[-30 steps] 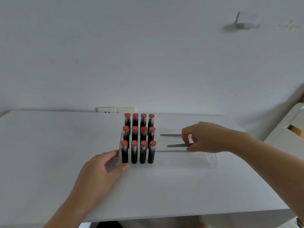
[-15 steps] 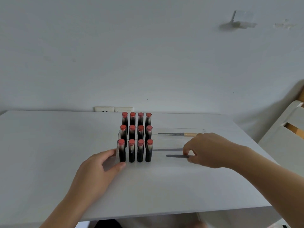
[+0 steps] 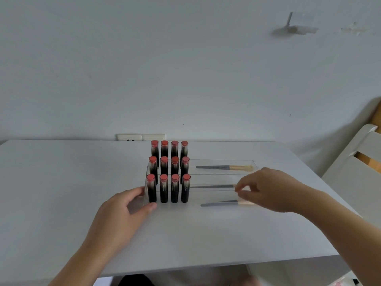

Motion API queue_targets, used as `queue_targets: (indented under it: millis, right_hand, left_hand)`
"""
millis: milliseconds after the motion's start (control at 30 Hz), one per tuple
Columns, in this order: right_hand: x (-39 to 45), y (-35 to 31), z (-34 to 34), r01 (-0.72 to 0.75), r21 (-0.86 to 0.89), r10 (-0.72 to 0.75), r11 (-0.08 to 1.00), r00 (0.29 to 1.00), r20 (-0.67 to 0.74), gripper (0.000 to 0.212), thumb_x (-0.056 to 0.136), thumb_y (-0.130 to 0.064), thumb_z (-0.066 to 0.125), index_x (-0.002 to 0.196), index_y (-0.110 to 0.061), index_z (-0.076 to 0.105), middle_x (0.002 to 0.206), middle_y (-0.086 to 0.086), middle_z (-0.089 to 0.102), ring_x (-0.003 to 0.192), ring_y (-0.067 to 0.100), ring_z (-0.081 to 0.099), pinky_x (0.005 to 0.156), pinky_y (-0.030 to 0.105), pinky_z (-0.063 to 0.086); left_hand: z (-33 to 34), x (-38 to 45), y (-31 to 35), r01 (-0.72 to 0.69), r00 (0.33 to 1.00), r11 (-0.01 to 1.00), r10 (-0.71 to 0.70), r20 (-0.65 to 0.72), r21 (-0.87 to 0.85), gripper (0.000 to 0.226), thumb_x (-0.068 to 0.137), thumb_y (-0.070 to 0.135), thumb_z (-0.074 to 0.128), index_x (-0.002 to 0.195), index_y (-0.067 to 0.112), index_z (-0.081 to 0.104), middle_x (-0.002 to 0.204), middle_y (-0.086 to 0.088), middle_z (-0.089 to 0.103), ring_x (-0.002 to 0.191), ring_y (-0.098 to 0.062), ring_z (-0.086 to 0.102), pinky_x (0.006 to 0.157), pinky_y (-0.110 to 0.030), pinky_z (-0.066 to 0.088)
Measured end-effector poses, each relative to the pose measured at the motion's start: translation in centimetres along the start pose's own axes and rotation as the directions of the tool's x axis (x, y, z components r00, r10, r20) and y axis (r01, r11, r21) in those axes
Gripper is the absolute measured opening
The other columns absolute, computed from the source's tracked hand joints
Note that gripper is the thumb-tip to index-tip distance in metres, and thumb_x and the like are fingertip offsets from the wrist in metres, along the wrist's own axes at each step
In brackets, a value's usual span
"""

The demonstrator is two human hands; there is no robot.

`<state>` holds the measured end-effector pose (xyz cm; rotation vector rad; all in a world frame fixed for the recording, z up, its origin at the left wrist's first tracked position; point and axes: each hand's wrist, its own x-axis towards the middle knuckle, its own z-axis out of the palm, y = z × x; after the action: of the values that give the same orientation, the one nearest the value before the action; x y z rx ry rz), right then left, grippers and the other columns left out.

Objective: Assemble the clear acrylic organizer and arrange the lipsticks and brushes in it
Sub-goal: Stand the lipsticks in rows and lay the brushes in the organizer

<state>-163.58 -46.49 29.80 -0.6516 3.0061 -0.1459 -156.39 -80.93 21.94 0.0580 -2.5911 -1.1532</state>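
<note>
The clear acrylic organizer (image 3: 254, 163) stands stepped on the white table (image 3: 61, 182). Several black lipsticks with red tops (image 3: 169, 172) stand upright in three rows at its left end. Three grey-handled brushes lie lengthwise to the right: one on the back tier (image 3: 224, 167), one on the middle tier (image 3: 212, 186), one on the front tier (image 3: 220, 203). My left hand (image 3: 121, 213) grips the organizer's left end wall, thumb at the front corner. My right hand (image 3: 270, 190) hovers over the right ends of the two nearer brushes, fingers apart, hiding their bristles.
A wall socket (image 3: 141, 137) sits behind the table's far edge. A white chair (image 3: 354, 166) stands to the right of the table. A small clear hook (image 3: 299, 23) hangs on the wall at the upper right. The table's near edge runs just below my arms.
My right hand carried a brush from the middle tier down to the front tier, set it there and let go. My left hand stayed on the organizer's left end.
</note>
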Motion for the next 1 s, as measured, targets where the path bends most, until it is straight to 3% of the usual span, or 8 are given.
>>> queue_targets:
  millis: [67, 167, 300, 400, 500, 667, 800, 1000]
  right_hand:
    - [-0.8, 1.1, 0.5, -0.044, 0.180, 0.091, 0.983, 0.961, -0.263, 0.013, 0.092, -0.045, 0.062, 0.080, -0.049, 0.064, 0.061, -0.019, 0.060, 0.058, 0.004, 0.055, 0.053, 0.023, 0.041]
    - [-2.0, 2.4, 2.1, -0.113, 0.426, 0.339, 0.898, 0.793, -0.505, 0.009, 0.089, -0.034, 0.066, 0.087, -0.043, 0.067, 0.062, -0.013, 0.061, 0.060, 0.008, 0.058, 0.053, 0.026, 0.044]
    - [-2.4, 2.9, 5.2, -0.225, 0.689, 0.573, 0.689, 0.751, -0.328, 0.016, 0.093, -0.028, 0.066, 0.106, -0.031, 0.074, 0.074, -0.012, 0.072, 0.063, 0.004, 0.066, 0.062, 0.026, 0.049]
    - [-2.3, 3.0, 6.5, -0.233, 0.785, 0.608, 0.574, 0.764, -0.218, 0.014, 0.094, -0.028, 0.065, 0.100, -0.032, 0.078, 0.071, -0.011, 0.073, 0.063, 0.008, 0.067, 0.065, 0.029, 0.052]
    - [-2.1, 3.0, 6.7, -0.219, 0.787, 0.585, 0.577, 0.783, -0.211, 0.016, 0.095, -0.031, 0.064, 0.090, -0.039, 0.077, 0.067, -0.012, 0.071, 0.056, 0.005, 0.061, 0.059, 0.028, 0.048]
    - [-2.1, 3.2, 7.3, -0.180, 0.775, 0.552, 0.606, 0.797, -0.246, 0.017, 0.096, -0.034, 0.063, 0.089, -0.042, 0.075, 0.064, -0.010, 0.070, 0.050, 0.001, 0.056, 0.054, 0.026, 0.045]
    - [-1.8, 2.9, 7.5, -0.145, 0.765, 0.516, 0.628, 0.813, -0.269, 0.016, 0.097, -0.036, 0.062, 0.089, -0.044, 0.073, 0.060, -0.009, 0.068, 0.045, 0.001, 0.052, 0.047, 0.018, 0.040]
    - [-1.1, 3.2, 5.9, -0.176, 0.672, 0.513, 0.719, 0.787, -0.343, 0.008, 0.093, -0.032, 0.067, 0.098, -0.033, 0.074, 0.070, -0.011, 0.069, 0.059, 0.002, 0.060, 0.053, 0.015, 0.042]
  left_hand:
    - [0.0, 0.0, 0.2, 0.000, 1.000, 1.000, 0.000, 0.006, -0.001, 0.056, 0.079, 0.049, 0.079, 0.086, 0.090, 0.041, 0.082, 0.055, 0.053, 0.092, 0.035, 0.044, 0.076, -0.007, 0.036]
    - [-0.1, 0.1, 0.3, -0.002, 1.000, 1.000, 0.002, 0.014, -0.011, 0.060, 0.078, 0.045, 0.080, 0.086, 0.090, 0.041, 0.088, 0.067, 0.044, 0.095, 0.039, 0.040, 0.076, -0.007, 0.035]
    - [-0.2, 0.6, -0.7, -0.010, 0.999, 0.999, 0.012, 0.041, -0.041, 0.046, 0.077, 0.041, 0.082, 0.086, 0.078, 0.055, 0.092, 0.061, 0.052, 0.094, 0.034, 0.046, 0.078, -0.007, 0.035]
    - [-0.3, 1.0, -1.3, -0.011, 0.998, 0.997, 0.015, 0.067, -0.071, 0.038, 0.078, 0.036, 0.083, 0.098, 0.062, 0.064, 0.096, 0.044, 0.065, 0.099, 0.025, 0.054, 0.080, -0.012, 0.039]
    - [-0.5, 1.5, -1.6, 0.002, 0.997, 0.996, 0.004, 0.079, -0.087, 0.038, 0.078, 0.034, 0.084, 0.108, 0.052, 0.069, 0.101, 0.030, 0.071, 0.104, 0.014, 0.059, 0.082, -0.021, 0.043]
    - [-0.8, 1.9, -2.1, 0.016, 0.995, 0.995, -0.006, 0.097, -0.101, 0.035, 0.077, 0.037, 0.084, 0.100, 0.057, 0.068, 0.100, 0.025, 0.073, 0.101, 0.004, 0.064, 0.081, -0.024, 0.044]
    - [-1.3, 2.0, -2.1, 0.000, 0.995, 0.995, 0.010, 0.101, -0.101, 0.047, 0.078, 0.035, 0.084, 0.085, 0.075, 0.061, 0.096, 0.041, 0.067, 0.094, 0.011, 0.064, 0.080, -0.020, 0.044]
    - [-2.1, 1.9, -2.1, -0.004, 0.994, 0.996, 0.014, 0.104, -0.095, 0.044, 0.077, 0.039, 0.084, 0.086, 0.076, 0.062, 0.095, 0.038, 0.068, 0.089, 0.009, 0.063, 0.078, -0.019, 0.044]
